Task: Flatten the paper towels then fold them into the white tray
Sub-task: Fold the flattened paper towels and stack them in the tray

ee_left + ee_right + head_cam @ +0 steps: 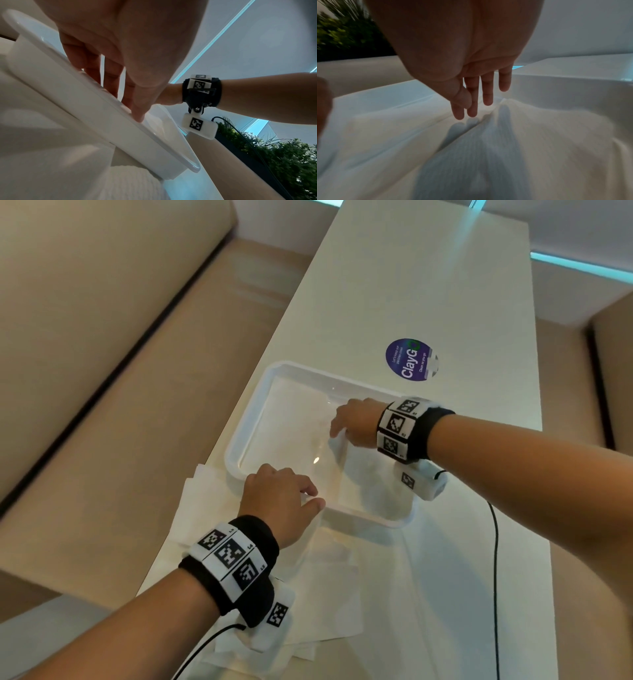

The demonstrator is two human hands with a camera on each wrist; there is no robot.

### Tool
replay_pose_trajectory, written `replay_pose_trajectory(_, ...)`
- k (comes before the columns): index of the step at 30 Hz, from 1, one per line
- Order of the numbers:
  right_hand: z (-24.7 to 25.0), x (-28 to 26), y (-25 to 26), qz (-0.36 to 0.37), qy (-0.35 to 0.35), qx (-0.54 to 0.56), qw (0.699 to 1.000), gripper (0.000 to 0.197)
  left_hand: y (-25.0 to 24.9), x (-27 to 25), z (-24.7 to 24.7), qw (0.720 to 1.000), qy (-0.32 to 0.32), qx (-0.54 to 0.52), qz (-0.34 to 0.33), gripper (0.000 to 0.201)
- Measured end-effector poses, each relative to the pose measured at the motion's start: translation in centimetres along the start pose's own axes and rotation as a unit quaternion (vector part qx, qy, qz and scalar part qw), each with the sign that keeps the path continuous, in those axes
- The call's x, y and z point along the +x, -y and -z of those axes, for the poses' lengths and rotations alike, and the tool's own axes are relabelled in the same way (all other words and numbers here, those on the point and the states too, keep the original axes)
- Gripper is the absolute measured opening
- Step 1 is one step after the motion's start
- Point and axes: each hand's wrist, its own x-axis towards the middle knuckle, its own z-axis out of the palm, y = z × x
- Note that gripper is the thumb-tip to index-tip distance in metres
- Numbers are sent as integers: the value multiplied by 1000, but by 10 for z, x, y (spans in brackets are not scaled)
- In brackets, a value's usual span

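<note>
The white tray [236,440] stands on the narrow white table, with a paper towel [294,419] lying inside it. My right hand [337,429] reaches into the tray and presses straight fingers [471,108] down on a fold of that towel [530,148], near the tray wall [556,88]. My left hand [301,491] is on the tray's near rim [68,94]. Its fingers [111,81] reach over the rim into the tray and its thumb tip rests on the lip. More loose paper towels [329,594] lie flat on the table under my left wrist.
A round purple ClayGo sticker [409,359] is on the table [428,285] beyond the tray. A black cable [495,577] trails along the table's right side. A beige bench [102,371] runs along the left. A green hedge planter [274,155] stands to the right.
</note>
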Motion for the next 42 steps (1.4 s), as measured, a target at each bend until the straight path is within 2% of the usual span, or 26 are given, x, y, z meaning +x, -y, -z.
replay_pose_trajectory(5, 4, 8, -8, -10, 21, -4, 1000, 39, 0, 0, -1, 1000, -2, 2, 2, 31)
replay_pose_trajectory(13, 13, -5, -3, -9, -23, 83, 996, 33, -1, -1, 4, 1000, 8, -18, -7, 32)
replay_pose_trajectory(20, 35, -73, 53, 65, -86, 159, 981, 26, 30, -26, 28, 988, -44, -145, -7, 24)
replay_pose_trajectory(23, 15, -111, 83, 103, -68, 186, 975, 23, 55, -47, 25, 988, -11, -151, -11, 28)
replay_pose_trajectory(25, -8, -130, 98, 111, -44, 200, 973, 25, 70, -63, 15, 992, 38, -118, -18, 47)
replay_pose_trajectory(27, -34, -143, 109, 99, -18, 193, 976, 32, 81, -76, 2, 993, 75, -79, -36, 67)
replay_pose_trajectory(29, -57, -151, 116, 69, -17, 187, 980, 41, 87, -83, -11, 994, 80, -46, -58, 76)
replay_pose_trajectory(33, -87, -156, 120, -4, -59, 180, 982, 55, 83, -81, -27, 993, 78, -9, -83, 71)
replay_pose_trajectory(37, -101, -151, 117, -80, -47, 219, 971, 70, 73, -72, -37, 993, 66, -20, -93, 56)
replay_pose_trajectory(39, -105, -146, 116, -101, -35, 260, 960, 67, 69, -70, -41, 994, 59, -33, -85, 46)
replay_pose_trajectory(42, -110, -139, 115, -110, -23, 307, 945, 35, 66, -69, -42, 995, 41, -56, -74, 38)
